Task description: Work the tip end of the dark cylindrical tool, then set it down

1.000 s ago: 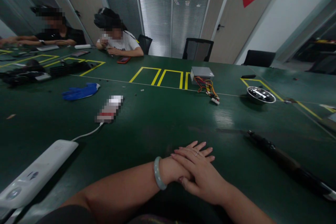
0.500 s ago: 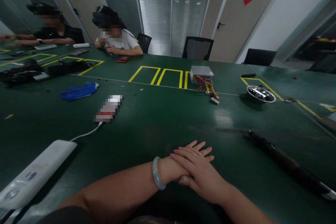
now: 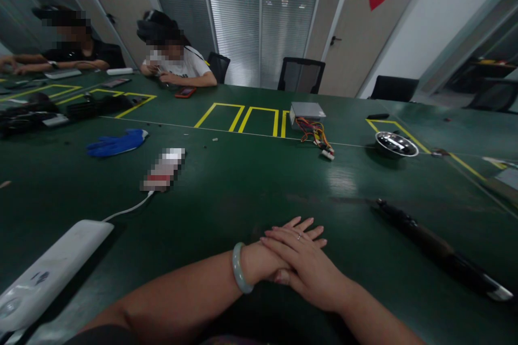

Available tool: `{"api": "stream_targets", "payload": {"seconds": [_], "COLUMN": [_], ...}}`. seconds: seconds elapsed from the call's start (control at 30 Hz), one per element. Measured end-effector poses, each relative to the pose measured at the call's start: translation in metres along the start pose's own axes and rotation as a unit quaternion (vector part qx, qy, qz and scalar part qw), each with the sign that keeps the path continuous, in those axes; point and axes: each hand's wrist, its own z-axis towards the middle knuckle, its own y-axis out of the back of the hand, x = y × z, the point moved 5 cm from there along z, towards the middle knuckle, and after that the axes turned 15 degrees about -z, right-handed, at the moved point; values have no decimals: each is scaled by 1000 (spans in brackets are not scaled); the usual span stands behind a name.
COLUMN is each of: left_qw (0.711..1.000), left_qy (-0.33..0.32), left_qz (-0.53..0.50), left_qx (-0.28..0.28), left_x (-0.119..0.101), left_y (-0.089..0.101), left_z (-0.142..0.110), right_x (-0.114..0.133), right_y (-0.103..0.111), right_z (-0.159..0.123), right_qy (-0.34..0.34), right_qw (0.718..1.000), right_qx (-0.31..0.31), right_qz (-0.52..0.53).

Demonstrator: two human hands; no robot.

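Observation:
My right hand [image 3: 303, 267] lies flat on top of my left hand [image 3: 301, 225] on the green table [image 3: 243, 194], near its front edge. The fingers of both hands are stretched out and hold nothing. A ring shows on a right finger. A pale green bangle [image 3: 238, 268] circles my left wrist. Only the fingertips and wrist of the left hand show from under the right. A long black tool [image 3: 429, 245] lies on the table to the right of my hands, apart from them.
A white power bank [image 3: 48, 272] with a cable to a phone [image 3: 162, 170] lies at left. Farther off are a blue glove [image 3: 115, 143], a grey power supply with coloured wires [image 3: 309, 113] and a metal bowl [image 3: 395, 144]. Two people sit at the far left.
The view has shifted slightly to the right, so things on the table sit a little further left. My hands stay stacked and still.

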Motion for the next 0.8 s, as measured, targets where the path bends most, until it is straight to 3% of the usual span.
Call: {"api": "stream_targets", "payload": {"seconds": [0.1,0.17,0.2,0.23,0.3,0.4,0.47,0.53,0.67,0.8], "left_qw": [996,995,995,994,994,994,994,993,993,993], "left_qy": [-64,-76,-75,-73,-68,-65,-64,-64,-63,-54], "left_qz": [3,8,8,8,5,1,0,-1,-1,-2], "left_qx": [54,68,72,78,87,90,93,94,100,105], "left_x": [-14,-21,-23,-24,-24,-23,-23,-23,-23,-23], "left_y": [13,21,23,25,25,23,23,23,24,26], "left_z": [-4,-3,-3,-2,-1,0,0,-1,-1,-1], "right_x": [-24,-63,-87,-113,-163,-219,-243,-256,-264,-256], "right_y": [15,41,58,75,102,109,95,82,73,79], "right_z": [-4,-21,-38,-63,-130,-244,-297,-322,-322,-308], "right_qy": [-41,-160,-247,-342,-535,-758,-810,-822,-819,-820], "right_qw": [998,976,948,905,787,606,570,560,553,543], "right_qx": [-20,-81,-120,-157,-190,-142,-109,-99,-151,-169], "right_qz": [-49,-121,-161,-196,-242,-194,-87,-32,-37,-64]}}
